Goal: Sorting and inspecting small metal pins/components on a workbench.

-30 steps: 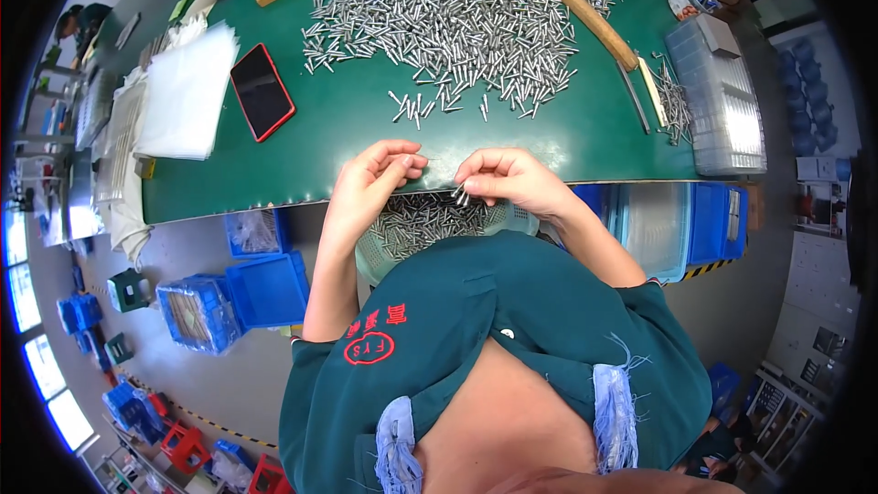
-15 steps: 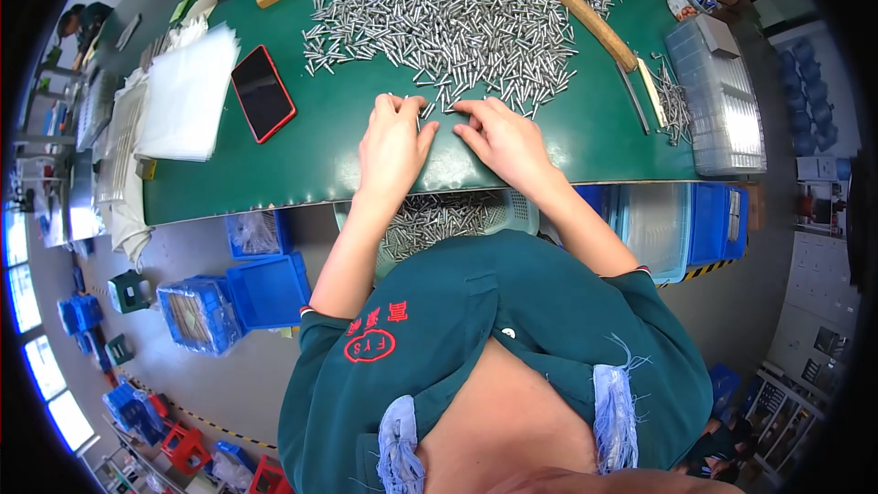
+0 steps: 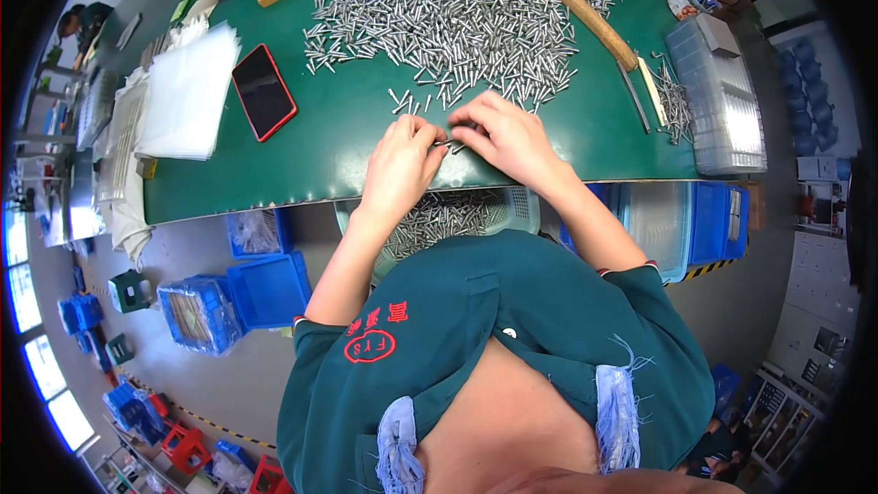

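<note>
A large heap of small silvery metal pins [image 3: 448, 18] covers the far middle of the green table [image 3: 320, 165]. Several loose pins lie at the heap's near edge. Closer to the table's front edge, my left hand [image 3: 401, 163] is closed, its thumb and fingertips pinching around a small metal pin [image 3: 443, 143]. Just beside it, my right hand [image 3: 508, 142] is also closed, with a pin at its thumb and fingertips. The fingers partly hide these pins, so their exact number cannot be told.
A curved wooden strip [image 3: 585, 18] borders the heap. On the left lie a red-edged phone [image 3: 265, 93] and white plastic sheets [image 3: 187, 91]. Clear plastic trays [image 3: 722, 110] stand at the right. Below the table edge sits a pale green basket [image 3: 523, 210] of pins.
Both hands have drawn back from the heap's edge toward me and closer together, with pins between their fingertips. Several loose pins now show where my left hand was.
</note>
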Demonstrator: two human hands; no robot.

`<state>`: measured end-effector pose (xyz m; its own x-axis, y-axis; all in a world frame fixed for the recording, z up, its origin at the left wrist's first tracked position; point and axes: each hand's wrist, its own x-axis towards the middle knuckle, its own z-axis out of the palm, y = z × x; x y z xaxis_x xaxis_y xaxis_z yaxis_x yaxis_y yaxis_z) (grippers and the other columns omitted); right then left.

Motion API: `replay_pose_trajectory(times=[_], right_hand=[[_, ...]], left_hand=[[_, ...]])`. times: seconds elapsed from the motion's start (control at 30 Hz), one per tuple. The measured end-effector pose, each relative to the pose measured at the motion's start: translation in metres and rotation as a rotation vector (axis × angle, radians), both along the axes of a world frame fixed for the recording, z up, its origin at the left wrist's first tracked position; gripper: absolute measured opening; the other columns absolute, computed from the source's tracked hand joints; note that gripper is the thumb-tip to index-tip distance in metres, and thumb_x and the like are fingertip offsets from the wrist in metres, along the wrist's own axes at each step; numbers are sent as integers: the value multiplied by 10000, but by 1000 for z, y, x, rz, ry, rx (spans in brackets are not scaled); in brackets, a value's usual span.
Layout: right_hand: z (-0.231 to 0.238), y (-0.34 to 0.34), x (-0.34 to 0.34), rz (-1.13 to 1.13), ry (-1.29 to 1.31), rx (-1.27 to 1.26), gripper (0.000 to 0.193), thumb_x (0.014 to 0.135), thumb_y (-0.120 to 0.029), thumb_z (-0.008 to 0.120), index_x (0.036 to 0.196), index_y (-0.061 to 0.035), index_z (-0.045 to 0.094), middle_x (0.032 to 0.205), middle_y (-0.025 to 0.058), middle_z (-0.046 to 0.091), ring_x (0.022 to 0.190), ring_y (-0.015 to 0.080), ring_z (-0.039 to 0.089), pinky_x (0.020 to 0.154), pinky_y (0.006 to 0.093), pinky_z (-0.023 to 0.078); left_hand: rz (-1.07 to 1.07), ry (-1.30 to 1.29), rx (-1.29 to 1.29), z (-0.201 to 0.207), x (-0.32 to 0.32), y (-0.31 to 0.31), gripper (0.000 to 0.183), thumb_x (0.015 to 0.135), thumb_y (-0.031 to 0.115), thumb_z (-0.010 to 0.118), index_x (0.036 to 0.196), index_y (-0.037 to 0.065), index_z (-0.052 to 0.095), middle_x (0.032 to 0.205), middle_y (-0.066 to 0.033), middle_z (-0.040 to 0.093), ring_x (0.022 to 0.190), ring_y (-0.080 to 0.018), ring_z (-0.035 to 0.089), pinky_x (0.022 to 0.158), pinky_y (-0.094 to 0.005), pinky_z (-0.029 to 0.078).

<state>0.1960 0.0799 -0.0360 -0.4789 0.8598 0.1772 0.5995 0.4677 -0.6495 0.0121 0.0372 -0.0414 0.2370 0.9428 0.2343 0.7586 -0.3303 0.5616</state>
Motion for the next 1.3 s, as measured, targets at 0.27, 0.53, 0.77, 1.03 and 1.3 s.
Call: replay_pose_trajectory(times=[0.27, 0.53, 0.77, 1.03, 1.3], right_hand=[[-10, 32, -17, -33, -177, 406, 143, 777, -236, 682, 863, -133, 634, 831, 19, 558, 781, 186, 606, 618, 321, 505], [15, 79, 10, -177, -65, 138, 214, 852, -308, 605, 927, -128, 693, 916, 56, 640, 819, 242, 637, 720, 335, 505], [44, 185, 111, -662, -213, 307, 295, 839, -390, 582, 1000, -167, 688, 909, 81, 687, 861, 281, 655, 722, 396, 509], [68, 96, 46, 143, 278, -64, 313, 881, -248, 630, 1122, -48, 624, 1044, 40, 648, 952, 117, 601, 808, 296, 489], [7, -12, 9, 161, -83, 37, 256, 797, -167, 642, 1047, -116, 617, 952, 61, 576, 909, 258, 599, 734, 373, 504]], left_hand=[[16, -60, 111, -12, 3, -4, 147, 767, 117, 675, 892, 60, 620, 914, -82, 540, 843, -273, 538, 748, -384, 453], [71, -58, 137, -17, 1, -6, 140, 767, 128, 685, 889, 69, 650, 918, -77, 560, 863, -260, 552, 736, -359, 455], [51, -64, 154, -16, 3, -6, 144, 775, 133, 679, 899, 67, 648, 907, -67, 551, 844, -255, 540, 721, -367, 442], [157, -27, 147, -18, 8, -8, 158, 773, 173, 696, 855, 65, 615, 885, -81, 538, 831, -272, 535, 734, -378, 436], [111, -2, 45, -6, -1, -14, 197, 774, 138, 679, 950, 68, 624, 923, -94, 523, 895, -275, 527, 804, -385, 433]])
